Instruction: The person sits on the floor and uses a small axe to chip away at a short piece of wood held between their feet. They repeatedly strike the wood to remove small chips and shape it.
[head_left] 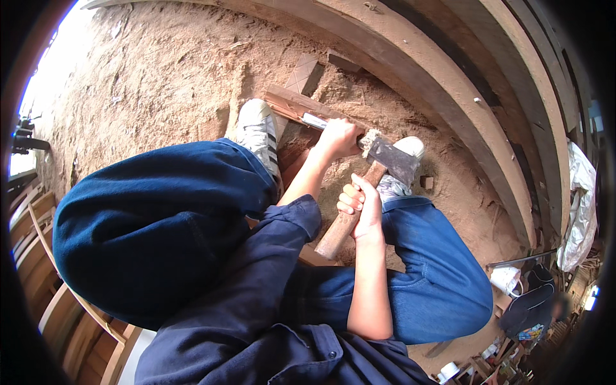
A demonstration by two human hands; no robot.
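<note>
My left hand [339, 138] is closed around a chisel [313, 121]. Its metal blade sticks out to the left along a reddish wooden piece [289, 102], and its frayed handle end shows on the other side of my fist. My right hand [362, 208] grips the wooden handle of a hatchet [393, 160]. The dark hatchet head lies right by the chisel's frayed end; whether they touch I cannot tell. My fingers hide the middle of the chisel. The wooden piece runs between my two shoes.
Sawdust and shavings cover the ground [173, 70]. Long curved-looking timber beams [443, 83] stand along the far and right sides. A small wood block [301, 74] lies beyond my work. Another person [532, 301] is at the lower right, near a white sack [579, 205].
</note>
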